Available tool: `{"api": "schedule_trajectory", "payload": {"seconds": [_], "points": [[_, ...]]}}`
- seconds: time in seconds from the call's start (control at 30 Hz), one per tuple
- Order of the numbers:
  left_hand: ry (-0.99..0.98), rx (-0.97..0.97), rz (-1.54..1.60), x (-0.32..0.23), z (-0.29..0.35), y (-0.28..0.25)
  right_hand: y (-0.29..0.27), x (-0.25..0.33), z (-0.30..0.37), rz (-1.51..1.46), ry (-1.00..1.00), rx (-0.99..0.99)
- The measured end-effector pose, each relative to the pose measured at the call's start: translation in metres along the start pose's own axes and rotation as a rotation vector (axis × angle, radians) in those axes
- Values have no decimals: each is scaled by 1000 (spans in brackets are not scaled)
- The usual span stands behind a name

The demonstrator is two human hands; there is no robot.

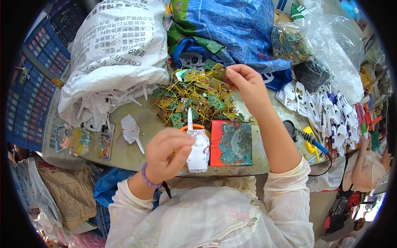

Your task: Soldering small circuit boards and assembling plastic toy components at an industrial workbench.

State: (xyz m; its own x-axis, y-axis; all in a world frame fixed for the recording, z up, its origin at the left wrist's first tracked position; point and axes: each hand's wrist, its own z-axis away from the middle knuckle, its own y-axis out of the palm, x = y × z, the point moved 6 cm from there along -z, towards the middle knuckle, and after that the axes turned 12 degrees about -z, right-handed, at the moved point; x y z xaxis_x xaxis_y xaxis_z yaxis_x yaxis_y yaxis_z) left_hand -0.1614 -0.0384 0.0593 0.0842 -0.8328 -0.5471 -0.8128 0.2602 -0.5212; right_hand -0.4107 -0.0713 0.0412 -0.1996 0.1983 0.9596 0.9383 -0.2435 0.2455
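Circuit board [218, 72] beyond white casing [199, 156]
The right hand [249, 89] pinched the board in its fingers; the casing, long axis pointing forward, lay beside the left hand [167, 155], those fingers' hold unclear

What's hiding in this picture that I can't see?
All in the head view:
- White plastic casing: the left hand covers part of its left edge.
- Circuit board pile: its upper layers cover the lower ones.
- Soldering iron: its tip is hidden inside the coiled holder.
- White woven sack: its cloth hides whatever is deep inside.
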Motion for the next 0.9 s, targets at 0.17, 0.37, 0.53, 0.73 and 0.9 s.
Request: {"api": "schedule_trajectory", "payload": {"seconds": [0.17, 0.37, 0.53, 0.73, 0.9], "points": [[102, -329, -239, 2, -50, -9, 12, 17, 15, -83, 39, -32], [-468, 8, 77, 75, -78, 50, 3, -3, 11, -134, 48, -89], [-479, -2, 166, 81, -71, 53, 11, -4, 22, -139, -43, -27], [-374, -122, 311, 77, -66, 47, 20, 18, 39, 243, -493, -33], [-392, -134, 447, 87, -61, 50, 10, 5, 34, 178, -495, -143]]}}
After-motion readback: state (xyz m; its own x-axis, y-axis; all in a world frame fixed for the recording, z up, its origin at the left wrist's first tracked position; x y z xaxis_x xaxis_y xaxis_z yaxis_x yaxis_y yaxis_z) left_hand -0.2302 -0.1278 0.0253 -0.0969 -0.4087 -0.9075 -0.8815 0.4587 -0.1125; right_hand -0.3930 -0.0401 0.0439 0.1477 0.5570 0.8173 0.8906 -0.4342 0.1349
